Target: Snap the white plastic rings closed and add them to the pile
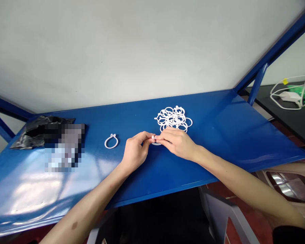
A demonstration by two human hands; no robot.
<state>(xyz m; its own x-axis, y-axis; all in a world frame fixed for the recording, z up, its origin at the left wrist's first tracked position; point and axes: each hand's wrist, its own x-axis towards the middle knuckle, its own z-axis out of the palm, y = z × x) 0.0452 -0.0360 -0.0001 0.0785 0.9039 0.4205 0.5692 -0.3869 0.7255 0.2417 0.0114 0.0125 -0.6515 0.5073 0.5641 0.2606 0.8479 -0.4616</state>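
Between my two hands is a white plastic curtain ring [156, 144], its ball end showing at the fingertips. My left hand [136, 150] pinches it from the left, thumb and forefinger pressed together. From the right, my right hand [176, 142] grips the same ring, and the fingers cover much of it. A heap of similar white rings [171, 117] lies just behind my right hand. One single white ring [111, 141] rests apart on the table, left of my left hand, with its two ball ends side by side.
The blue table [213, 128] stands against a pale wall. On its left lie a crumpled black plastic bag [30, 132] and a blurred-out object [67, 145]. Blue frame posts [258, 84] rise at the sides. A white cable [298, 98] sits on a dark surface at right.
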